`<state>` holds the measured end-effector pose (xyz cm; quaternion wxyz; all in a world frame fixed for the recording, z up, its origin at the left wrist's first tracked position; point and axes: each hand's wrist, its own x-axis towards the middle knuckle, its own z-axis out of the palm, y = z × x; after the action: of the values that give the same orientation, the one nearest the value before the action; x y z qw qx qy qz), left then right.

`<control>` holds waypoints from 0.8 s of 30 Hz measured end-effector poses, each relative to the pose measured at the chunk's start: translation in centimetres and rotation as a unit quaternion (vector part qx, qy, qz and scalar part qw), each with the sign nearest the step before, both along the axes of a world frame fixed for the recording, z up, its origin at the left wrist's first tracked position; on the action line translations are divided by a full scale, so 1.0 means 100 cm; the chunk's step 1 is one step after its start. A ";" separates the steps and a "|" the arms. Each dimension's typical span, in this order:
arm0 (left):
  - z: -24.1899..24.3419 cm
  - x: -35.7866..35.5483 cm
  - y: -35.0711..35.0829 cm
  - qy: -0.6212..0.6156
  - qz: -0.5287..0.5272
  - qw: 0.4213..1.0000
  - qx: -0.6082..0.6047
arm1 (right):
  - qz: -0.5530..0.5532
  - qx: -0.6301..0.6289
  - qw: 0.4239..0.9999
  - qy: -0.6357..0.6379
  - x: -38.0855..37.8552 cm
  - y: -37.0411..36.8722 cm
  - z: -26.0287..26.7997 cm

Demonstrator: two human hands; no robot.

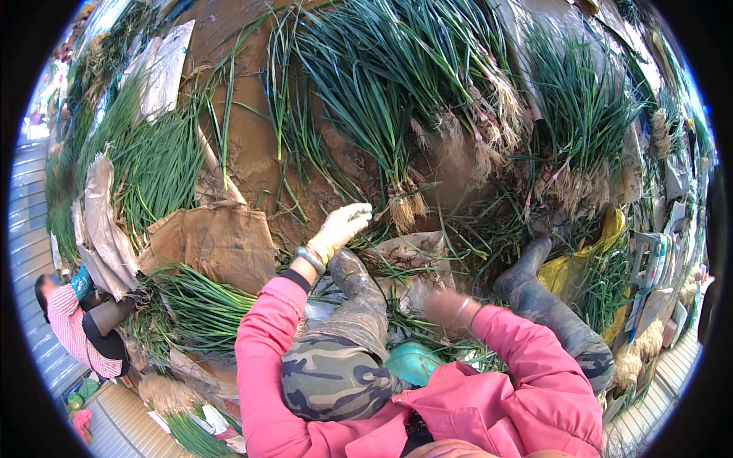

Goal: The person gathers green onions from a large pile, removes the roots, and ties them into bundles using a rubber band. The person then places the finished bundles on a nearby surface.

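My left hand [341, 228], in a pale glove with a bracelet at the wrist, reaches forward beside a small bunch of green garlic [395, 154], whose roots lie just right of my fingers. Whether it grips a leaf there is not clear. Bare and blurred by motion, my right hand [449, 309] is over the ground between my boots, near a crumpled pale sack [421, 252]; its fingers cannot be made out. Ahead, a large heap of green garlic [401, 57] lies with its pale roots [498, 120] to the right.
Brown sacking [212, 246] and more green leaves [200, 315] lie at my left. Another rooted bunch [584, 114], a yellow sack [558, 275] and a small stool [650, 260] are at the right. A turquoise object [413, 362] is between my legs. A co-worker [80, 326] sits far left.
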<state>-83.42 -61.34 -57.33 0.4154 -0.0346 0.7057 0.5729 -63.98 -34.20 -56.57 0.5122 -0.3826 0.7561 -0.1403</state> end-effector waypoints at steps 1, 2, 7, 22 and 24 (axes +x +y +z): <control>-0.010 -0.010 0.009 -0.063 0.067 0.994 0.058 | -0.229 0.046 0.972 0.029 -0.038 -0.007 -0.010; -0.016 -0.018 0.011 -0.067 0.091 0.993 0.044 | -0.299 -0.062 0.940 0.152 -0.081 -0.007 -0.002; -0.048 -0.052 0.057 -0.087 0.193 0.977 0.018 | -0.605 -0.202 0.698 0.325 -0.218 0.002 -0.011; 0.013 0.016 0.045 -0.077 0.334 0.891 0.297 | -0.509 -0.319 0.785 0.153 -0.182 -0.080 0.042; 0.008 -0.006 0.052 -0.075 0.328 0.885 0.322 | -0.586 -0.367 0.719 -0.063 -0.216 -0.053 0.034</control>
<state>-84.07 -56.12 -56.54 0.2439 -0.1716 0.3978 0.8677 -85.53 -39.54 -53.15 0.1937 -0.0109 0.6842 -0.7030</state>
